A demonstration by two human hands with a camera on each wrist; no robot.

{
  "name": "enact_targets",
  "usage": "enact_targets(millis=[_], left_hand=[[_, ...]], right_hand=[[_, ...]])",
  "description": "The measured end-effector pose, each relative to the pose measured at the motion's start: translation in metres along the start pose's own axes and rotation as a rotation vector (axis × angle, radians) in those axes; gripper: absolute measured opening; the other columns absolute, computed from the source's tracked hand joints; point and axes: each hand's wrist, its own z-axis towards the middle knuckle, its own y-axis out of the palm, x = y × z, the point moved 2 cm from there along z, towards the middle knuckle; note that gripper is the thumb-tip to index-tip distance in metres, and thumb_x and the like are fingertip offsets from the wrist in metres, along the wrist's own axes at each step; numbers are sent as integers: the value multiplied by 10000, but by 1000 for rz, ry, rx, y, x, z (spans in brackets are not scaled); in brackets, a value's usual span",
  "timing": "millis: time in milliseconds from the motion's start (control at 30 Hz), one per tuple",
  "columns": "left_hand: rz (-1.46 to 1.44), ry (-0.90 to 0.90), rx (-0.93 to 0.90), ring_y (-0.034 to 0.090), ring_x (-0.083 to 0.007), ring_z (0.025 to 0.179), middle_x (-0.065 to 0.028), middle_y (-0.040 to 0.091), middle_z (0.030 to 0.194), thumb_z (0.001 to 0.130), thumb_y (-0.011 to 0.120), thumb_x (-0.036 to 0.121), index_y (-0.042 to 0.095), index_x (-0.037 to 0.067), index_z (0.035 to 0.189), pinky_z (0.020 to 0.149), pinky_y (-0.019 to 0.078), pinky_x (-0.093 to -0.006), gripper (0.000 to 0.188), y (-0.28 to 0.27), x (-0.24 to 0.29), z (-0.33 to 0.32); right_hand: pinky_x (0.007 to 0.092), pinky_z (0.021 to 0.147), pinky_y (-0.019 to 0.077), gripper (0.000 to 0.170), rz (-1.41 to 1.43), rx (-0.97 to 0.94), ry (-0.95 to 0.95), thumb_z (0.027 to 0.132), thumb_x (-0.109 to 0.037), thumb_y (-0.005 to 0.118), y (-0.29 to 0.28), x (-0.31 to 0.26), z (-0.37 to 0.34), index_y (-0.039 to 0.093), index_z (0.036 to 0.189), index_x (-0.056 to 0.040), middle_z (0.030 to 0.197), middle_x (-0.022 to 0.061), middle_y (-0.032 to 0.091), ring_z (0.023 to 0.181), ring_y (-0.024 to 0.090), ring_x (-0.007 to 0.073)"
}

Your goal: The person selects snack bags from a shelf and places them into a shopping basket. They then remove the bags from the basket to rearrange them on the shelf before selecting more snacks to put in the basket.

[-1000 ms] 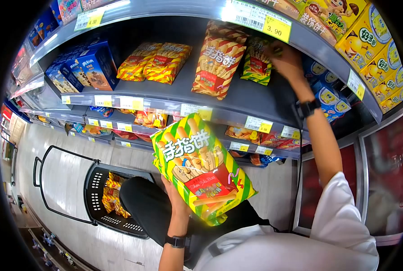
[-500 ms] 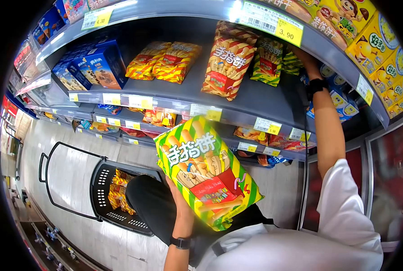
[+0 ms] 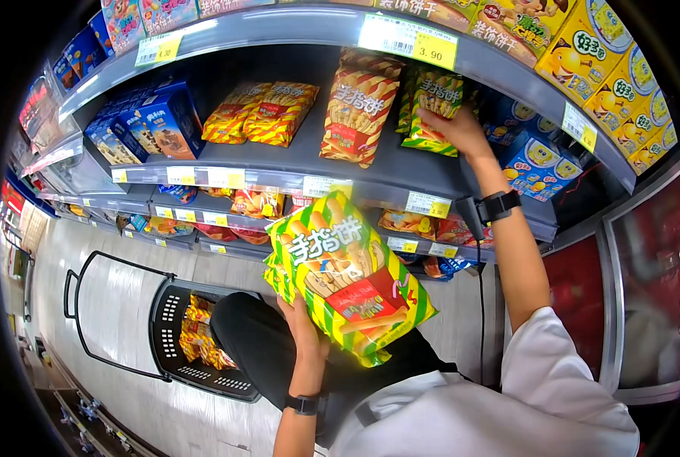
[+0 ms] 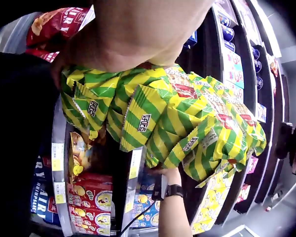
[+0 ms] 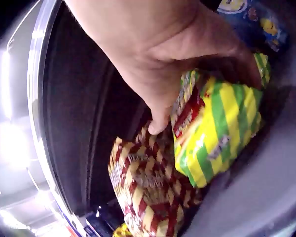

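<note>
Low in the head view, my left hand [image 3: 303, 331] holds a bunch of green-and-yellow striped finger biscuit bags [image 3: 355, 286] from below. The left wrist view shows several of these bags [image 4: 160, 116] bunched under the left hand [image 4: 133, 47]. On the shelf, my right hand [image 3: 462, 131] grips the right side of another green-and-yellow finger biscuit bag [image 3: 434, 99]. The right wrist view has the thumb of my right hand [image 5: 172, 59] on one side of that bag [image 5: 224, 126] and the fingers over its far side. A similar bag stands partly hidden behind it.
Brown-striped biscuit bags [image 3: 355, 114] stand left of my right hand, with red-and-yellow bags [image 3: 279, 114] and blue boxes [image 3: 169, 122] farther left. Blue boxes [image 3: 542, 167] sit to the right. The upper shelf edge [image 3: 294, 27] overhangs. A black basket [image 3: 157, 335] holding several orange-yellow packets is on the floor.
My right hand has come forward and left from deep in the shelf, bringing a green-and-yellow bag in front of the one beside the brown bags. The left hand keeps its hold.
</note>
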Motion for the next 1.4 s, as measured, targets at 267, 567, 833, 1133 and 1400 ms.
enact_targets(millis=[267, 567, 833, 1133, 1400], left_hand=[[85, 89, 101, 532, -242, 1198, -118, 466, 1353, 1006, 485, 230, 236, 131, 1456, 973, 475, -388, 524, 36, 20, -16], [438, 216, 110, 419, -262, 1317, -95, 339, 1489, 1019, 473, 311, 164, 151, 1523, 1059, 402, -405, 613, -5, 13, -10], [123, -26, 221, 389, -270, 1351, -91, 308, 1532, 1030, 456, 327, 148, 158, 1545, 1087, 380, -413, 623, -30, -2, 3], [191, -423, 540, 407, -273, 1335, -93, 332, 1516, 1021, 472, 341, 134, 160, 1547, 1079, 387, -423, 651, 45, 37, -32], [558, -116, -127, 560, -207, 1166, -104, 529, 1307, 920, 630, 156, 388, 71, 1391, 946, 499, -355, 537, 14, 41, -77]], right_hand=[[405, 996, 420, 778, -225, 294, -98, 915, -610, 504, -55, 176, 133, 387, 1478, -87, 1456, 140, 465, 1267, 489, 276], [415, 1116, 322, 474, 552, 73, 312, 1011, -304, 424, -24, 183, 111, 445, 1410, -48, 1458, 180, 446, 1342, 410, 330], [382, 1079, 345, 568, -164, 255, -227, 998, -431, 434, -31, 235, 177, 435, 1422, -54, 1429, 155, 466, 1315, 424, 299], [373, 1113, 311, 537, -342, 132, -139, 997, -369, 456, -32, 191, 164, 437, 1420, -39, 1474, 186, 429, 1346, 399, 301], [372, 1115, 310, 534, -361, 104, -155, 996, -362, 459, -29, 190, 192, 437, 1420, -38, 1476, 189, 427, 1347, 399, 300]])
